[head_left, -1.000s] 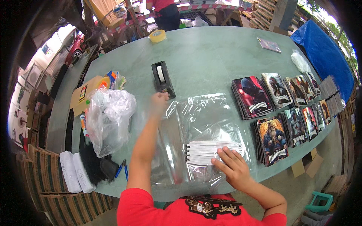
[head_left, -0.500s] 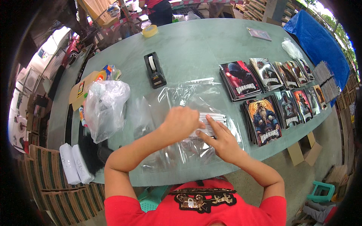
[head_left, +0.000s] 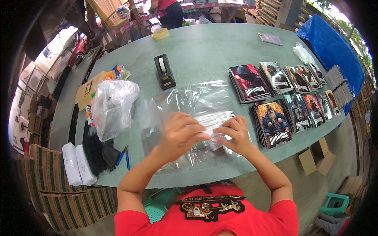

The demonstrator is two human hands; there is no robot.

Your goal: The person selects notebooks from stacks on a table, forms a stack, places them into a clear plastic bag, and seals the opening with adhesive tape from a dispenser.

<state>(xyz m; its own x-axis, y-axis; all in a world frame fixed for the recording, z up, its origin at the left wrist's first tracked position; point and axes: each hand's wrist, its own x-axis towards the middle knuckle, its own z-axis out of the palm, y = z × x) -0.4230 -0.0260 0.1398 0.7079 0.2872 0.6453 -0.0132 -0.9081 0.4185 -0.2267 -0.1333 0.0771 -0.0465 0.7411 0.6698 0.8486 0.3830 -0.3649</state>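
Where left hand (head_left: 182,131) covers clear bag (head_left: 201,102), contents blurred

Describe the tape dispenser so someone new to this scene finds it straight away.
On the grey-green table, look just beyond the clear plastic bags where both hands work. The tape dispenser stands there alone: a black, wedge-shaped block with a pale tape roll, unlike the loose yellowish tape roll farther back.

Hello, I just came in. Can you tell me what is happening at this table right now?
A person in a red shirt stands at a grey-green table. Both hands, left hand and right hand, are together on a clear plastic bag with a white stack inside. To the right lie rows of illustrated booklets. A black tape dispenser stands farther back, and a crumpled plastic bag sits to the left.
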